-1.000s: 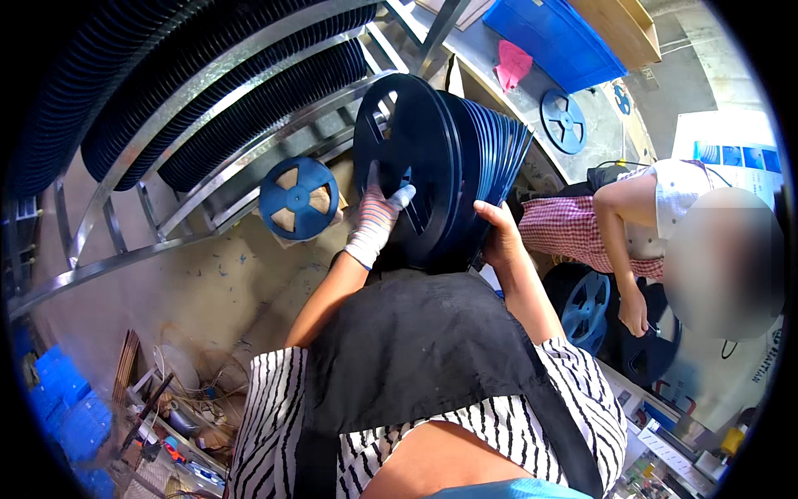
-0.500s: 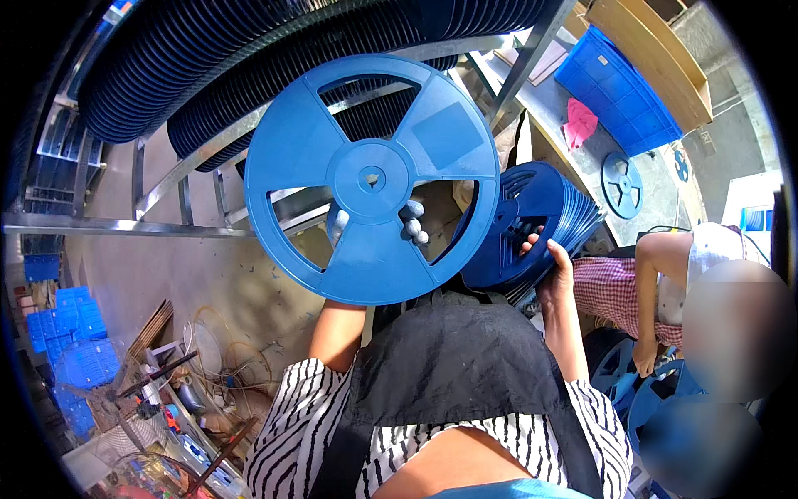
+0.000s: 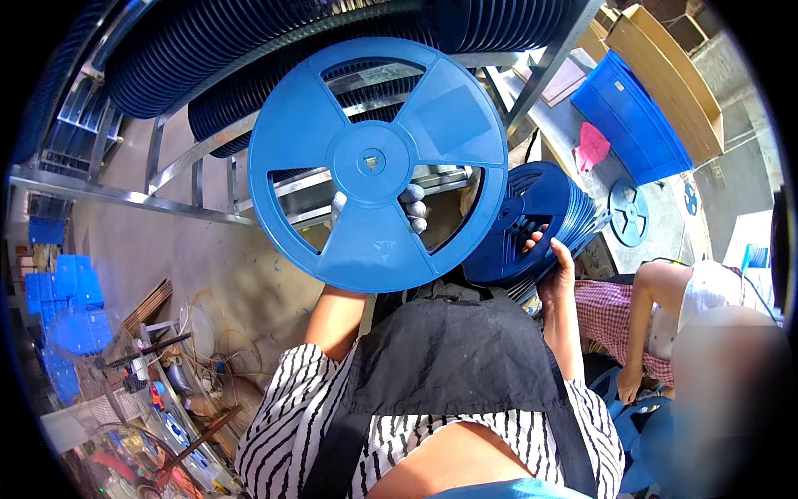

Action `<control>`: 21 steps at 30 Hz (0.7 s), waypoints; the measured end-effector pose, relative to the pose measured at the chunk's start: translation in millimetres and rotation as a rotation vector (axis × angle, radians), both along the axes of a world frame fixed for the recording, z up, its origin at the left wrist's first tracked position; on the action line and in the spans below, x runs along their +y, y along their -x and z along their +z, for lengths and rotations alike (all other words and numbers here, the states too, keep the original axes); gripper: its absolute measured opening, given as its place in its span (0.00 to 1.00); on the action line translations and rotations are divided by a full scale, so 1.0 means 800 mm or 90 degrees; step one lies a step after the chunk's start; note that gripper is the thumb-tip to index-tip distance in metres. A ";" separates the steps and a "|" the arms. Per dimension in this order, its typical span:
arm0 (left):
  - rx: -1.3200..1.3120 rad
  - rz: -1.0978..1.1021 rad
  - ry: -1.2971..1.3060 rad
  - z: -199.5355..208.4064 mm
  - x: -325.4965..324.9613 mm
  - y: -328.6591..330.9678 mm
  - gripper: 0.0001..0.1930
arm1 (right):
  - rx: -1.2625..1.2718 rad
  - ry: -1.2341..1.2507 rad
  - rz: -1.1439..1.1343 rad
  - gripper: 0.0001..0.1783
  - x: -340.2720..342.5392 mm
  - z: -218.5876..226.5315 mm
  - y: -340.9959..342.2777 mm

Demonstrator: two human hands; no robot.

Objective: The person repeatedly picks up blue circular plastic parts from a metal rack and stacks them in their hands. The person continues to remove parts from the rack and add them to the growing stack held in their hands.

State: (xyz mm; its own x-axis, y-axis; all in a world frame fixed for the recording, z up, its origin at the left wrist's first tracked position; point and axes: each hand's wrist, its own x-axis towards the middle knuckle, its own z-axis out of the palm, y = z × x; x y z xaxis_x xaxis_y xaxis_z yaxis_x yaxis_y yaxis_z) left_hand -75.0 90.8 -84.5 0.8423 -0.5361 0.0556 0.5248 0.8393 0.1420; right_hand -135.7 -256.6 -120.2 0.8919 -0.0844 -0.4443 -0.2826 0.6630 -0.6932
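Before me stands a large blue plastic reel (image 3: pixel 378 241), its flat face toward me. My left hand (image 3: pixel 414 206) is closed on it from behind; grey-covered fingertips show through two of its three openings, and the palm is hidden by the reel. To the right, my right hand (image 3: pixel 561 270) grips a stack of darker blue reels (image 3: pixel 519 237), its fingers through an opening in them and its thumb outside. That stack tilts, its discs fanned at the right edge. The large reel overlaps the stack's left edge in view.
Long rows of dark reels (image 3: pixel 216 50) lie on a metal rack (image 3: pixel 133 193) ahead. At the far right, a table (image 3: pixel 582 195) bears a blue crate (image 3: pixel 632 116), a pink cloth (image 3: pixel 592 148) and a loose reel (image 3: pixel 628 214). A co-worker's hand (image 3: pixel 629 382) is at lower right. Clutter (image 3: pixel 166 416) lies lower left.
The large reel is slightly higher in view, with my left hand still behind it. The right hand keeps its grip on the stack. The rack and table have shifted slightly right in view.
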 end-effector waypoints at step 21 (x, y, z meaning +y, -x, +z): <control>-0.090 0.251 -0.129 0.072 0.041 -0.014 0.33 | 0.019 -0.018 0.019 0.26 -0.006 -0.021 -0.012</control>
State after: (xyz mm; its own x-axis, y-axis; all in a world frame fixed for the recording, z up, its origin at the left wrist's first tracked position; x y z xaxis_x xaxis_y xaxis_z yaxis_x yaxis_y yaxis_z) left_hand -64.1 123.3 -27.0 0.9757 -0.1884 0.1119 0.1348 0.9188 0.3709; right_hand -126.4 -261.2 -137.3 0.8805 -0.0450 -0.4720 -0.3224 0.6732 -0.6655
